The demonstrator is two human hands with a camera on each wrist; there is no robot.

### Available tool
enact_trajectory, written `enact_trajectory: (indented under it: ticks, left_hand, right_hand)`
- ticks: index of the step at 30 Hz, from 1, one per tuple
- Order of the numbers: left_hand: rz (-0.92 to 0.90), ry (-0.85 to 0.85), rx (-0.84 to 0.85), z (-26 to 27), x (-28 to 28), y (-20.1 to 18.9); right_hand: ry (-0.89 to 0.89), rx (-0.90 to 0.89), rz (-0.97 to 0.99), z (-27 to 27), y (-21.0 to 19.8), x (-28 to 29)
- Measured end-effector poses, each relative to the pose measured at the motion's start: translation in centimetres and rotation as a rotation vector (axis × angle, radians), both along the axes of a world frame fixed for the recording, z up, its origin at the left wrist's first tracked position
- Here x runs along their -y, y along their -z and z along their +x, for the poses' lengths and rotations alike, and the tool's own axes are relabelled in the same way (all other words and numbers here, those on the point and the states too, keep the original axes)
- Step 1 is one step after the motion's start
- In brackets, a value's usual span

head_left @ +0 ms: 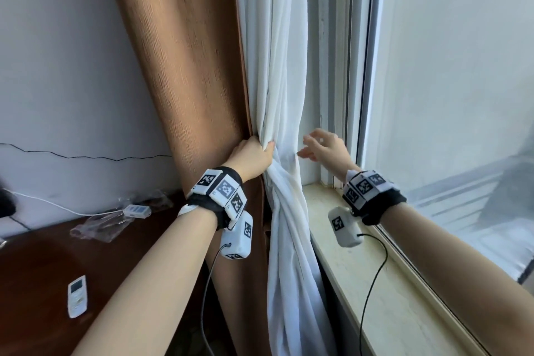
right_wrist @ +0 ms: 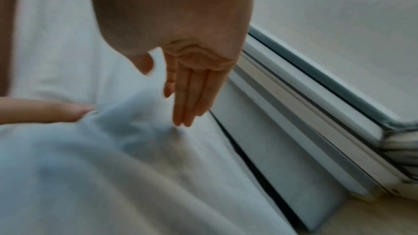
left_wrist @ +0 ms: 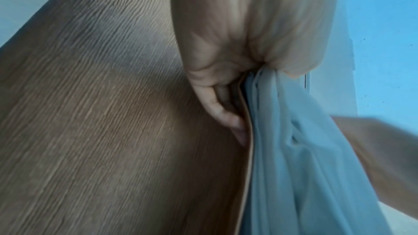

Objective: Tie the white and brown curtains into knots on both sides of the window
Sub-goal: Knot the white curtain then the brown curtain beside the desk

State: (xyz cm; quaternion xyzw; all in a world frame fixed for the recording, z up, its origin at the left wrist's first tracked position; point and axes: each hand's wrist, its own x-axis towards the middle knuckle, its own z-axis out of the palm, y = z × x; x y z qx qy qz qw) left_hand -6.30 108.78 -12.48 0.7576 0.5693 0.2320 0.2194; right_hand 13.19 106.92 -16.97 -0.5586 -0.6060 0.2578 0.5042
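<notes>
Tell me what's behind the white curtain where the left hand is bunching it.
Behind the white curtain, the window frame and the sill show at its right edge. The left hand grips the bunched folds; whatever lies directly behind them is covered. The right hand is open beside it.

No text, label or number is legible anywhere.

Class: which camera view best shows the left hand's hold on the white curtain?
Left wrist view: the left hand bunches the white curtain close up. Head view shows it from behind, smaller. Right wrist view shows only a fingertip at the cloth.
</notes>
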Motion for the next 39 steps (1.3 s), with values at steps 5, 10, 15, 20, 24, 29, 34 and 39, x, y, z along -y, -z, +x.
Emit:
enact_trajectory:
  ticks: [5, 10, 15, 20, 24, 29, 34, 39]
  left_hand:
    - [-0.002, 0.013, -0.014, 0.9, 0.7, -0.4]
    - [-0.006, 0.039, -0.011, 1.3, 0.5, -0.1]
    - [0.001, 0.062, -0.005, 1.3, 0.0, 0.2]
    - [0.013, 0.072, -0.023, 1.7, -0.1, 0.1]
    - [0.012, 0.052, -0.043, 1.4, -0.3, 0.0]
    - [0.012, 0.003, -0.046, 0.4, -0.7, -0.1]
    - [0.027, -0.06, -0.057, 0.8, -0.5, -0.3]
    - [0.032, -0.094, -0.067, 1.2, -0.4, -0.4]
  right_hand:
    - [-0.085, -0.052, -0.365, -0.3, 1.8, -4.2]
    - [-0.263, -0.427, -0.481, -2.4, 3.5, -5.8]
    - [-0.138, -0.292, -0.328, -2.7, 3.8, -5.8]
    - [-0.089, -0.223, -0.261, -2.1, 3.3, -5.6]
    - [-0.012, -0.24, -0.201, -0.8, 3.5, -5.7]
    - [0.115, -0.27, -0.124, 1.0, 4.0, -3.8]
    - [0.192, -0.205, 0.03, 0.5, 3.5, -0.1]
    - [0.081, -0.147, 0.206, -2.8, 2.6, 5.3]
